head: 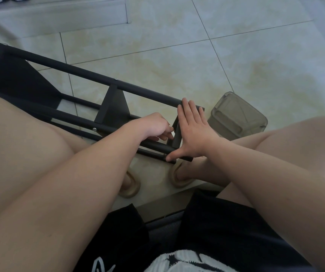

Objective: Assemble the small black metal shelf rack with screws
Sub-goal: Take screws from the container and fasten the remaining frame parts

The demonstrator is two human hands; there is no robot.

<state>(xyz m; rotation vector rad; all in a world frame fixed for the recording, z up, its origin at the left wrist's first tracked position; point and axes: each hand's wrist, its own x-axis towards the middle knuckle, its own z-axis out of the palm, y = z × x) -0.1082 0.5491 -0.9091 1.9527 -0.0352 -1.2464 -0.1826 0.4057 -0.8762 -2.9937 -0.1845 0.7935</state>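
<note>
The black metal shelf rack (91,79) lies on its side on the tiled floor, between my knees, its long tubes running from upper left to lower right. My right hand (192,130) lies flat with straight fingers against the rack's end panel, thumb tip pressing the end of the near tube. My left hand (153,125) reaches inside the rack beside that panel, fingers curled and pinching something small that I cannot make out. Silver screw heads (94,129) show on the tubes.
A translucent grey plastic container (236,116) sits on the floor just right of the rack's end. My feet in tan slippers (179,177) are below the rack. A white step or baseboard (59,14) runs along the top left.
</note>
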